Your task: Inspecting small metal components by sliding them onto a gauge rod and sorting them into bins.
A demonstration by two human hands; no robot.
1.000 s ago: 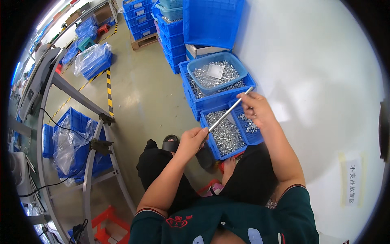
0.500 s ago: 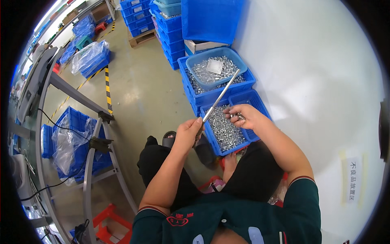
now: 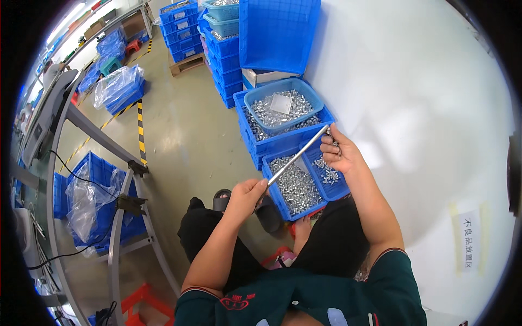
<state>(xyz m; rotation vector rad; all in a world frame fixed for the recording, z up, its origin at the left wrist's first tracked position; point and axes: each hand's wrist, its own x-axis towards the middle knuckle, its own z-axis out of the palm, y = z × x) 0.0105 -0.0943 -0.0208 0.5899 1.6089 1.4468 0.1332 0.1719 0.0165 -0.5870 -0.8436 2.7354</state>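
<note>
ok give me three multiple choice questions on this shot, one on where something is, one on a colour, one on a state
1. Where is the far end of the metal rod?
A. at the right hand's fingertips, over the divided crate
B. on the floor by the sandals
C. inside the stacked crates at the back

2. What colour is the divided crate of small metal parts in front of the person?
A. red
B. blue
C. grey

3. How does the left hand stand?
A. open and flat
B. resting on the knee
C. closed around the rod's near end

Answers:
1 A, since the right hand pinches at the rod's tip above the crate.
2 B, since its walls and divider are blue like the crates behind it.
3 C, since the fingers wrap around the rod.
</note>
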